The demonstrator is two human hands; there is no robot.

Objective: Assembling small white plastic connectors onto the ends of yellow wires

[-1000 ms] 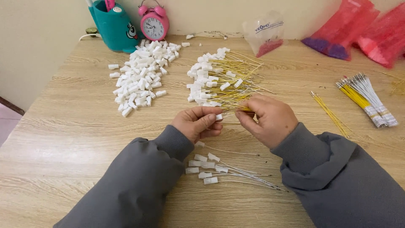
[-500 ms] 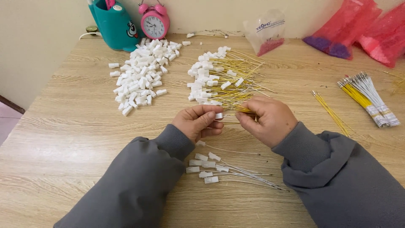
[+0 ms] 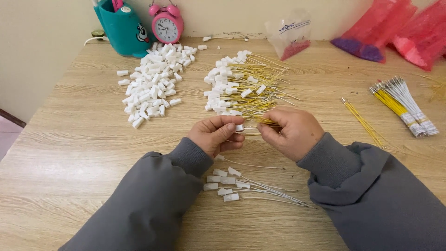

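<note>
Mid-table, well clear of every edge, both hands: left (image 3: 216, 135) pinching white connector (image 3: 239, 127), right (image 3: 291, 132) pinching yellow wires (image 3: 267, 121).

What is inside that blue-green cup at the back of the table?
The cup has something pink poking out of its top, cut off by the picture's edge. Its wall hides everything deeper inside. A pink alarm clock stands right beside it.
</note>
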